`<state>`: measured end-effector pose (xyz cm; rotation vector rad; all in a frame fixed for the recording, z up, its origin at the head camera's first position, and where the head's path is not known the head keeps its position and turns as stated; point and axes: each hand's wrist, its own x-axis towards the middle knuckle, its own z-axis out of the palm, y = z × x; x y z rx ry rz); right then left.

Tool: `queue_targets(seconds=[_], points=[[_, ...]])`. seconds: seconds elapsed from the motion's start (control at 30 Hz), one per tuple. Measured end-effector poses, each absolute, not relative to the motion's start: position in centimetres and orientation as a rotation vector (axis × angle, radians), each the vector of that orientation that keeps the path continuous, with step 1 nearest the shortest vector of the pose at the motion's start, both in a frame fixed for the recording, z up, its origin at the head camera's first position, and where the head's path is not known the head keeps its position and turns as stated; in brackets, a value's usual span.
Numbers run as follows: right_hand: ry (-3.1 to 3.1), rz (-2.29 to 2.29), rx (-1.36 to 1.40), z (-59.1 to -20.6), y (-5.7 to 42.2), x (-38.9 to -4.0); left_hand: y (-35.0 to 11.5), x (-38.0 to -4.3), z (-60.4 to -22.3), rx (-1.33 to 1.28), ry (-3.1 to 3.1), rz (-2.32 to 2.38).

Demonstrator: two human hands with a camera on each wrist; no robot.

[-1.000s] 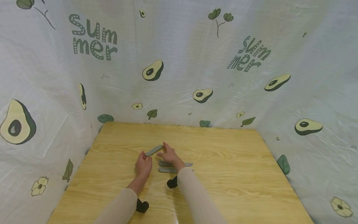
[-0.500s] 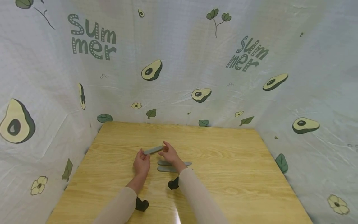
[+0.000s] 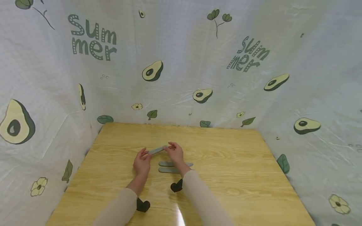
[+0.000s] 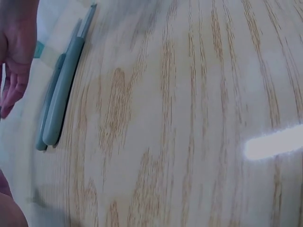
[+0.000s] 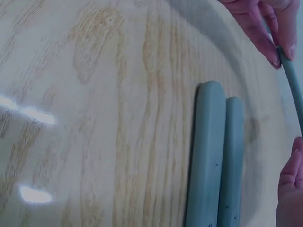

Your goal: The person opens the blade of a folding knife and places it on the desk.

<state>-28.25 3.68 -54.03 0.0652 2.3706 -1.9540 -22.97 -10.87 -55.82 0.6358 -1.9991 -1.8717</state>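
Both hands hold a slim grey-green bar (image 3: 157, 150), its ends pointing left and right, over the back part of the table. My left hand (image 3: 142, 164) pinches the left end, while thumb and fingers of my right hand (image 3: 176, 153) grip the right end. In the right wrist view the held bar (image 5: 292, 82) appears edge-on, running from the left hand (image 5: 267, 23) down to the right hand (image 5: 291, 189). Nearer to me lie two tools with grey-green handles, one at the front (image 4: 64, 90) and one behind it (image 5: 232, 161); thin, narrow metal parts extend from their right ends.
The wood-grain table (image 3: 240, 175) is enclosed at the back and sides by a pale cloth (image 3: 175, 47) printed with avocados and leaves. My right forearm passes over the right ends of the two lying tools. A black wrist camera (image 3: 177, 185) sits near each sleeve.
The right hand has gone from open fingers near the bar's right end to gripping it. The left hand and bar have shifted slightly left and away. The two lying tools stay put.
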Motion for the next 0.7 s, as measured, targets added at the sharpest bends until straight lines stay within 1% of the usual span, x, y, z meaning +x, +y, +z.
queue_targets(seconds=[0.13,0.27,0.47,0.7], points=[[2.162,-2.076,0.093,-53.8,4.4,-28.3,-10.6,-23.2,-55.7,0.544,-1.951,-2.013],[2.034,-2.091,0.021,-53.4,5.3,-27.9,-10.0,-23.4,-55.5,0.456,-1.981,-2.095],[2.053,-2.053,-0.061,-54.4,7.3,-27.5,-9.1,-23.1,-55.1,0.411,-2.07,-2.145],[2.111,-1.968,-0.178,-54.2,9.2,-26.8,-8.6,-23.0,-55.3,0.309,-2.118,-2.223]])
